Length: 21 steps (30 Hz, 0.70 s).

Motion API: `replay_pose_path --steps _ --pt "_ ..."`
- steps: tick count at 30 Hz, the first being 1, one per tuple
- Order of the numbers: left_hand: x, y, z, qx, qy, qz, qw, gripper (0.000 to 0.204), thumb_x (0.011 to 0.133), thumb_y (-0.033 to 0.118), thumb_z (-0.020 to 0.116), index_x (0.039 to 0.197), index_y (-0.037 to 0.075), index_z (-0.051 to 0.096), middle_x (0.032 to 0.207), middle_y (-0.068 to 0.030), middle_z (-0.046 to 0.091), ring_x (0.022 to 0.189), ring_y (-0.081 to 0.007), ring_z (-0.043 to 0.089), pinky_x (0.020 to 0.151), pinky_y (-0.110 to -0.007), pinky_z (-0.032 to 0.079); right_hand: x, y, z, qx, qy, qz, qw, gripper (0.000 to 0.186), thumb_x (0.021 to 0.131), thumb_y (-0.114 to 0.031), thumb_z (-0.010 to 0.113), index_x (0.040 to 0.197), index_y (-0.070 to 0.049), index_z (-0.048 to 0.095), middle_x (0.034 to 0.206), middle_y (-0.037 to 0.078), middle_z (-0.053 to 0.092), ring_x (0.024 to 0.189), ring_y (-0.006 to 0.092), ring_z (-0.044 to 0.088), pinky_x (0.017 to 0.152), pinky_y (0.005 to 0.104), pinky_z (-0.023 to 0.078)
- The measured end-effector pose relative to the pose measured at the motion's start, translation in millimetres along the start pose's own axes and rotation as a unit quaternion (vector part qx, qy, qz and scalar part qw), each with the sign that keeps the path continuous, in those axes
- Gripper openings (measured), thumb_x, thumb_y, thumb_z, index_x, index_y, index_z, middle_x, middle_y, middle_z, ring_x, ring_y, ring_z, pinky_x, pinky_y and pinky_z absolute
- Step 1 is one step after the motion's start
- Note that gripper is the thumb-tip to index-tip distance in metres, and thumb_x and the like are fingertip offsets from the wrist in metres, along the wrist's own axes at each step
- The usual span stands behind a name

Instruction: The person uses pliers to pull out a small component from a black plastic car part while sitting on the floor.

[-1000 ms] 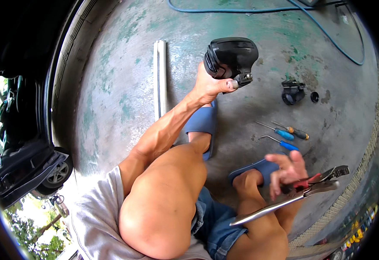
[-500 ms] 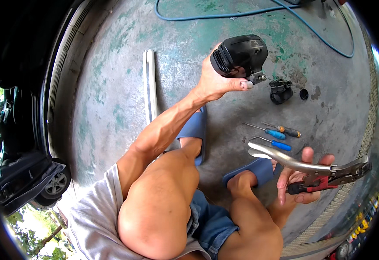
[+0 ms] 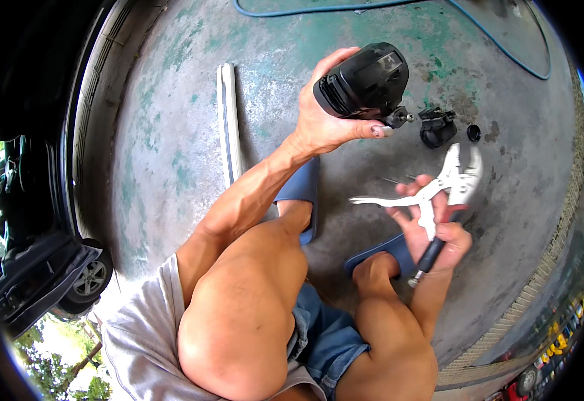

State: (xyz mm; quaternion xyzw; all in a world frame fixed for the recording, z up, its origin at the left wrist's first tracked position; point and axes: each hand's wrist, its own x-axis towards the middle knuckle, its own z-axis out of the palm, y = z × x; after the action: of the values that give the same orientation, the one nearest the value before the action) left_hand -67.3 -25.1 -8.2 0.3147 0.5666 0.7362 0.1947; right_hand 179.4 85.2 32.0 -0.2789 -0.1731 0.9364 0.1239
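Out in front, my left hand is closed round a black rounded plastic housing, its thumb laid along the lower edge near a small metal fitting. My right hand grips locking pliers with silver jaws, a red part and a black-covered handle. The plier jaws are spread and point up, away from me, and the silver handle sticks out to the left. They are blurred a little by motion. Just beyond the jaws lie a black bracket-like part and a small black ring on the floor.
A pale metal strip lies on the worn green-grey concrete floor. Thin screwdriver shafts show behind my right hand. A blue hose curves along the far side. My feet wear blue slippers. A car wheel shows at left.
My right hand has moved left and away from me, turning the pliers so their jaws point upward; they now cover most of the screwdrivers. My left hand and the housing shift slightly left.
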Motion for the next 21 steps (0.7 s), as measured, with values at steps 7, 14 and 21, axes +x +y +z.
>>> replay_pose_path --steps 7,14,21 --pt "-3.2 -4.2 0.3 -0.042 0.027 -0.014 0.999 0.118 0.050 0.025 0.103 0.145 -0.003 0.039 0.131 -0.0147 0.062 0.117 -0.0203 0.061 0.101 -0.035 0.053 -1.3 16.5 -8.9 0.035 -0.184 -0.025 0.982 0.099 0.056 -0.019 0.073 0.148 -0.001 0.039 0.138 0.025 0.049 0.141 0.0425 0.037 0.120 0.0596 0.022" --pt "-6.1 -12.2 -3.6 0.141 0.039 0.081 0.986 0.120 0.046 0.040 0.102 0.142 -0.003 0.045 0.133 -0.0164 0.059 0.119 -0.0257 0.061 0.104 -0.038 0.049 -14.8 8.5 25.9 -0.271 -0.036 -0.006 0.962 0.076 0.062 -0.008 0.067 0.134 0.001 0.045 0.120 0.013 0.052 0.123 0.0279 0.051 0.111 0.0480 0.037" --pt "-9.2 -7.6 -8.0 0.192 0.046 0.127 0.972 0.121 0.044 0.046 0.102 0.140 -0.003 0.046 0.132 -0.0177 0.059 0.118 -0.0293 0.062 0.103 -0.039 0.050 -6.9 -3.7 53.8 -0.806 0.045 -0.284 0.517 0.086 0.061 -0.007 0.075 0.138 0.003 0.038 0.121 0.020 0.048 0.115 0.0431 0.048 0.114 0.0616 0.027"
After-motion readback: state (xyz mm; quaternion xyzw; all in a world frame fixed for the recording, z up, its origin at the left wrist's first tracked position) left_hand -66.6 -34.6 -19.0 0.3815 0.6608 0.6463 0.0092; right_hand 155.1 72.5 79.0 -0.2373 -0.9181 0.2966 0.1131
